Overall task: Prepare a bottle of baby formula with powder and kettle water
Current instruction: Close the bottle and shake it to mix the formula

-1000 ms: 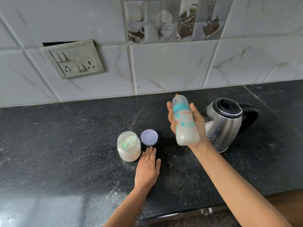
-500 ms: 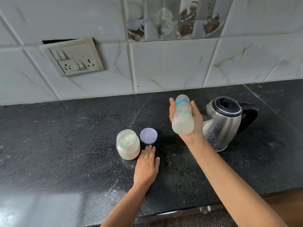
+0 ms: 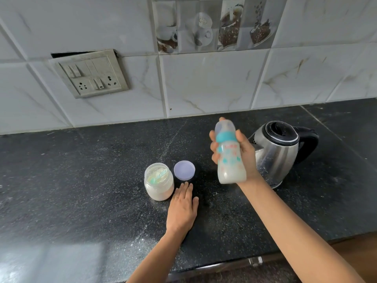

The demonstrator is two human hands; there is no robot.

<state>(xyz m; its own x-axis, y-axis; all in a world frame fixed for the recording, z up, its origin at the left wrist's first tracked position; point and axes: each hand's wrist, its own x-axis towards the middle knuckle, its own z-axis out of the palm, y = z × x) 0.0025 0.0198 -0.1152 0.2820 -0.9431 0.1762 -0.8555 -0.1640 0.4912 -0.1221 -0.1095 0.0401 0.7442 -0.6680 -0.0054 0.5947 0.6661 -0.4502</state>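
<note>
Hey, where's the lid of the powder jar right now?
The lilac lid lies flat on the black counter, just right of the open powder jar and just beyond the left hand's fingertips.

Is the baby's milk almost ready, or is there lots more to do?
Nearly ready. Done: the clear baby bottle with the teal collar holds milky liquid and its cap is on. In hand: the right hand holds it up, tilted, probably for shaking. The left hand lies flat on the black counter. Left: the glass powder jar is open, its lilac lid beside it.
</note>
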